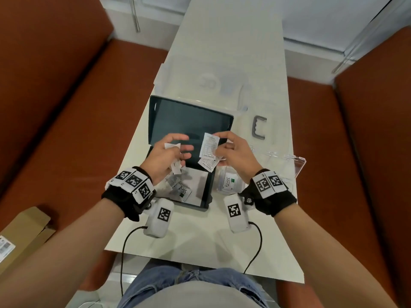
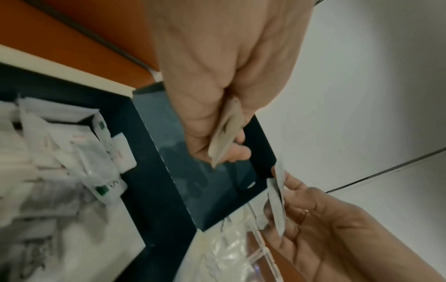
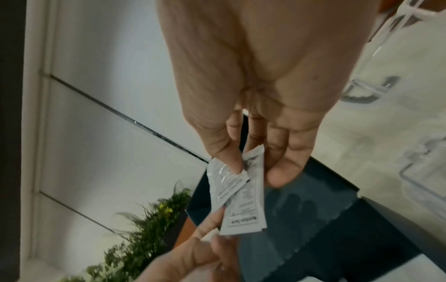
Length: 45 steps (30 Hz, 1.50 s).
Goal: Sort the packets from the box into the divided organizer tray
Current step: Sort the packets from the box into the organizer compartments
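Note:
A dark teal box [image 1: 153, 121] lies open on the white table, its lid tipped back. Several white packets [image 1: 178, 187] are heaped in its near half [image 2: 60, 152]. My left hand [image 1: 175, 150] hovers over the box and pinches a white packet [image 1: 172, 146], seen edge-on in the left wrist view [image 2: 226, 131]. My right hand [image 1: 222, 150] pinches two white printed packets [image 1: 209, 147] between thumb and fingers [image 3: 243, 200], just right of the left hand. The clear divided organizer tray [image 1: 278, 156] stands to the right of the box; a Stevia packet [image 1: 229, 183] lies in a near compartment.
A grey handle [image 1: 259, 127] sits on a clear part beyond the tray, and a clear lid [image 1: 200, 78] lies farther back. Orange benches flank the table; a cardboard box [image 1: 22, 236] rests on the left one. A green plant [image 3: 144, 229] shows beside the table.

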{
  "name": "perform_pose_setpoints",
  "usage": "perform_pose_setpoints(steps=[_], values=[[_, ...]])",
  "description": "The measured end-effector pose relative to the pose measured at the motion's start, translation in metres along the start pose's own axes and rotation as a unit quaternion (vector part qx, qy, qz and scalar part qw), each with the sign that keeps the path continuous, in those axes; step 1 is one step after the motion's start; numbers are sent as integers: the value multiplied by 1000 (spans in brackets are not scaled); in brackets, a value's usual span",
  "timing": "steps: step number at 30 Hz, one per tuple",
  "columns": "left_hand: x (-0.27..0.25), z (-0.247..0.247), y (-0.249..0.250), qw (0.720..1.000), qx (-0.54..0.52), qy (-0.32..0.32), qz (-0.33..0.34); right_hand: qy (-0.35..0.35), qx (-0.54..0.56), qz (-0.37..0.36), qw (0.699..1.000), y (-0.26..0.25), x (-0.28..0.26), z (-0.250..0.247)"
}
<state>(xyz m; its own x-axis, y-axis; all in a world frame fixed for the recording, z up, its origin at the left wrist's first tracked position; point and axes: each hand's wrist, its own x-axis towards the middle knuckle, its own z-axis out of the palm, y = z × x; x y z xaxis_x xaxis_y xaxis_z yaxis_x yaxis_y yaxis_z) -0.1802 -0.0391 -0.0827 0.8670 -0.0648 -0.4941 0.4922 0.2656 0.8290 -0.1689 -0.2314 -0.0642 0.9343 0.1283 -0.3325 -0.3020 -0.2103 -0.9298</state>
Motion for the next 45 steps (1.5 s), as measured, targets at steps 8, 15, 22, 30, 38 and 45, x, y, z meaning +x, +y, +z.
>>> perform_pose_setpoints(steps=[8, 15, 22, 30, 38, 45], values=[[-15, 57, 1, 981, 49, -155, -105, -13, 41, -74, 996, -8, -17, -33], [-13, 73, -4, 969, -1, -213, -128, -35, 68, -114, 991, 2, -32, -63], [-6, 84, -11, 979, 51, -187, -54, 4, 75, -84, 994, 10, -37, -78], [-4, 87, -15, 988, 79, -129, 9, 58, 76, -45, 994, 14, -42, -89], [-5, 83, -13, 978, 133, -160, 18, 28, -55, -51, 997, 8, -39, -91], [-5, 89, -25, 982, 133, -131, 22, 20, 8, -33, 999, 6, -37, -79]])
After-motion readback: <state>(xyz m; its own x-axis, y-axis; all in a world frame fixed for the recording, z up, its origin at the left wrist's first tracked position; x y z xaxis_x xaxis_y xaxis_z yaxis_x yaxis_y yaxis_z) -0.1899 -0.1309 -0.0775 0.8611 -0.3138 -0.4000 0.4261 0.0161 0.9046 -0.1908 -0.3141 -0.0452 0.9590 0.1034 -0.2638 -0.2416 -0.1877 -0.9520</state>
